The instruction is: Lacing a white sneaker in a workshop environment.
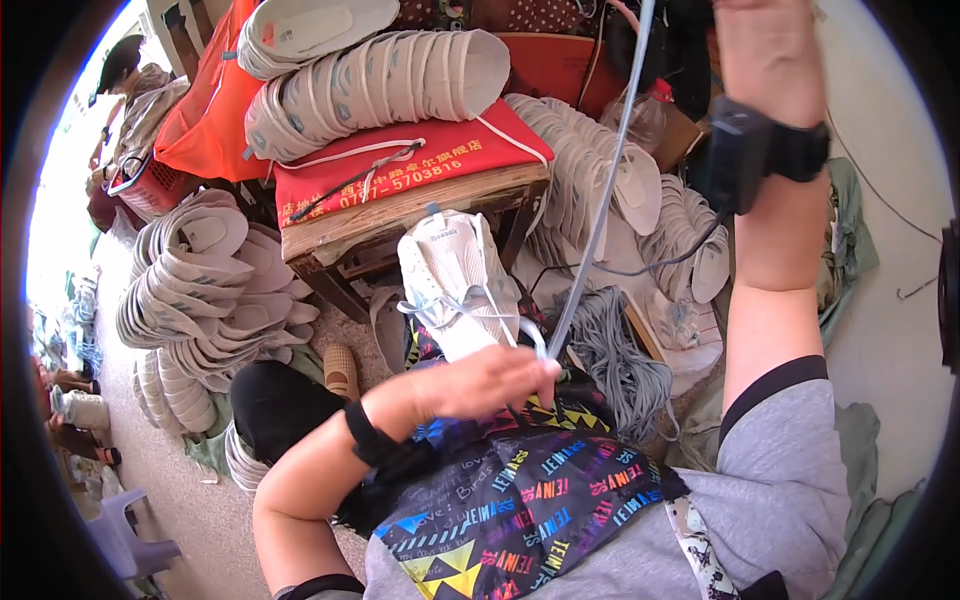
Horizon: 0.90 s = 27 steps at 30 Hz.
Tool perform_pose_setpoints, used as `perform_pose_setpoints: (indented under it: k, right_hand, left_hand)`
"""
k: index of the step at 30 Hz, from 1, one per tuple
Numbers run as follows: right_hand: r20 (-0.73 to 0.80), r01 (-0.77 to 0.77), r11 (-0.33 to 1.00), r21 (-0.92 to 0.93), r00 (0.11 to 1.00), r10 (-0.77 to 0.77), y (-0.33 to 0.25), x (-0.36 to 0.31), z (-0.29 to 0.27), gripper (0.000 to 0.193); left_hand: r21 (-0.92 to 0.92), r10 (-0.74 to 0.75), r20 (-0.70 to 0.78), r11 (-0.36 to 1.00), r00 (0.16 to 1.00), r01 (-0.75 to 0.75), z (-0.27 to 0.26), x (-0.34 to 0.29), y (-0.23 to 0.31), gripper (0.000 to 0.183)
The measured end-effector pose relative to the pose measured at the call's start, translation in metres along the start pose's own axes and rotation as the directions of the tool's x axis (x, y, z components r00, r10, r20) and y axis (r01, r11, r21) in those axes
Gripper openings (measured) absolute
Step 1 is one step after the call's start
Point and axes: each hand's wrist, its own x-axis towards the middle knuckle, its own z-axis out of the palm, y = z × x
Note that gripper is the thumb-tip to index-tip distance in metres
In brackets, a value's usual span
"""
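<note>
A white shoe upper (455, 290) with a pale lace threaded across it rests before me against a wooden stool. Across its near end lies my left hand (490, 382), fingers closed in a pinch where the shoelace (598, 215) meets them. From there the lace runs taut up and right, out of the top of the head view. My right hand (765, 25) is raised high at the top edge; its fingers lie outside the picture, so their hold is hidden. A dark band with a small box sits on the right wrist.
Stacked white shoe uppers (380, 90) lie on a red cloth (420, 165) over the wooden stool (420, 222). More stacks (190, 290) stand left, others (590, 165) right. A bundle of grey laces (620, 365) is beside my lap. A purple plastic stool (135, 535) stands lower left.
</note>
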Motion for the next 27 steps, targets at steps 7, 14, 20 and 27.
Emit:
perform_pose_setpoints:
  k: [7,14,20,27]
  right_hand:
    - [0.154,-0.127,0.660,-0.740,0.924,0.351,0.124,-0.097,-0.044,0.018]
    - [0.523,0.007,0.567,-0.824,0.393,0.756,0.133,-0.206,-0.012,0.018]
    - [0.451,0.171,0.476,-0.862,0.688,0.569,0.168,-0.266,-0.002,0.013]
    - [0.335,0.081,0.410,-0.908,0.728,0.598,0.171,-0.271,-0.008,0.015]
  left_hand:
    - [0.266,0.275,-0.546,0.953,0.791,-0.147,-0.039,-0.049,0.080,0.055]
    - [-0.094,0.200,-0.729,0.918,0.655,-0.385,-0.049,-0.068,0.138,0.050]
    - [-0.143,0.234,-0.786,0.831,0.573,-0.537,-0.081,-0.063,0.129,0.039]
    - [-0.100,0.374,-0.673,0.809,0.639,-0.579,-0.105,-0.079,0.149,0.040]
